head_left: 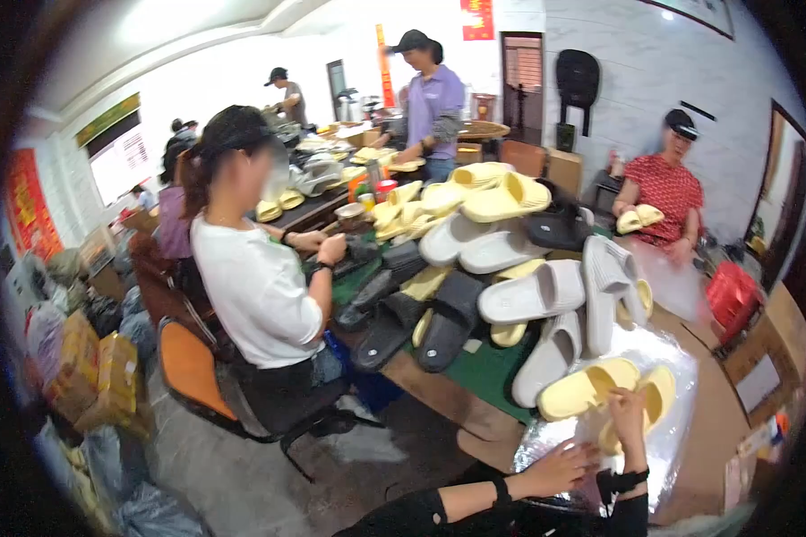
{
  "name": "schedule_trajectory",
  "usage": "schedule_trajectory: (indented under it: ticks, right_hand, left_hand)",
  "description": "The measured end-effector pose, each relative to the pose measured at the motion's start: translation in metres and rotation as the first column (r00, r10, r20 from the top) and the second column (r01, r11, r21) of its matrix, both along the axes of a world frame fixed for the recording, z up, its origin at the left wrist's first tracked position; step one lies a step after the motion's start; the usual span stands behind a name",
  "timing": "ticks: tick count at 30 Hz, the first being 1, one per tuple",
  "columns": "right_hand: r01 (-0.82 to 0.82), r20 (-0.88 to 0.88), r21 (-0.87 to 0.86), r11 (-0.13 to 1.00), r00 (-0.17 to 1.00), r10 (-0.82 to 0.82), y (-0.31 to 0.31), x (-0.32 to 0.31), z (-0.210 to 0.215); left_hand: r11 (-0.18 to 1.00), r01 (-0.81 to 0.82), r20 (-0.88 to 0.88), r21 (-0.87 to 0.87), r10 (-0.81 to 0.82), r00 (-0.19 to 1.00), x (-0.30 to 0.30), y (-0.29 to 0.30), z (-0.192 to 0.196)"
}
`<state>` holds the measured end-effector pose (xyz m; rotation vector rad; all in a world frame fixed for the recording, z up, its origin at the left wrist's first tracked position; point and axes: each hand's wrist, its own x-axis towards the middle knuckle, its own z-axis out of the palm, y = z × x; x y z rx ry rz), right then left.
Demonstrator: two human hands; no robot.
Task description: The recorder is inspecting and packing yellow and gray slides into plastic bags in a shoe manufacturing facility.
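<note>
Right hand [630, 413]: raised over 2 yellow slide sandals; its fingers [620, 401] curl onto the strap of the yellow sandal [589, 387], grasping it.
Left hand [560, 467]: lies on the clear plastic bag [672, 358] just below the sandals, fingers spread flat and released, pinning the film.
Second yellow sandal [658, 398]: just beside the first, both on the bag at the near end of the tabletop [488, 371].
Handling: the sandal looks like moulded foam, so likely light, springy and not fragile; its matte skin should not slip.
Where to hold: across the broad strap or by pinching the thick sole edge.
Bag: thin, crinkly, slippery film; likely needs a flat palm to stay put.
Nearby: a heap of grey, white, black and yellow sandals [519, 259] farther along; a seated person in a white shirt [255, 286] at the left.
</note>
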<state>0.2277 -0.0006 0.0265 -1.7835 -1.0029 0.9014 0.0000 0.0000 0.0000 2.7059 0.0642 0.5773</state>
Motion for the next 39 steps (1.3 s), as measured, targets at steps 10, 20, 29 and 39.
schedule_trajectory:
  ticks: [10, 20, 29, 39]
  right_hand:
    - [0.371, 0.841, -0.006, 0.928, 0.504, -0.196, 0.004, -0.057, 0.031]
    - [0.44, 0.824, -0.131, 0.888, 0.546, -0.149, 0.021, -0.028, 0.027]
    - [0.4, 0.108, 0.681, 0.614, 0.774, -0.624, -0.034, -0.018, 0.026]
    - [0.055, 0.149, 0.436, 0.898, 0.98, -0.132, -0.137, -0.115, 0.114]
  left_hand:
    - [0.993, -0.027, 0.031, 0.118, 0.023, 0.999, 0.0, 0.002, -0.007]
    - [0.995, -0.025, 0.04, 0.092, 0.021, 0.999, -0.002, 0.002, -0.01]
    - [0.998, 0.006, -0.016, 0.057, -0.005, 1.0, 0.003, 0.0, -0.002]
    - [0.987, -0.029, -0.008, 0.16, 0.031, 0.999, 0.006, 0.011, 0.021]
